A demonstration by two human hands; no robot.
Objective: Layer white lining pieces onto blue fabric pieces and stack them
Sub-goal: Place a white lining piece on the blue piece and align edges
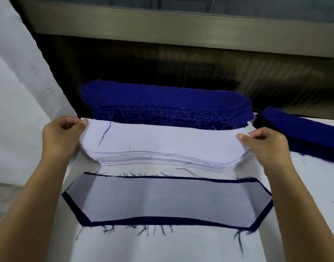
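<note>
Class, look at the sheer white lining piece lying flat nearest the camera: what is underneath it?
A blue fabric piece lies under the white lining piece, its border showing all round and its colour tinting through. Whether more pieces lie below is hidden.

Both forearms reach in from 6 o'clock. The left hand (61, 138) sits toward 10 o'clock, fingers curled and thumb pinched against them. The right hand (266, 146), toward 2 o'clock, mirrors that pinch, knuckles up.

On the surface (181, 246), nearest the person, one lining piece (162, 199) lies on a fabric piece (83, 218). Behind it sits the lining stack (162, 146). Behind that, the fabric stack (162, 104). A second fabric stack (304, 133) lies to the right.
</note>
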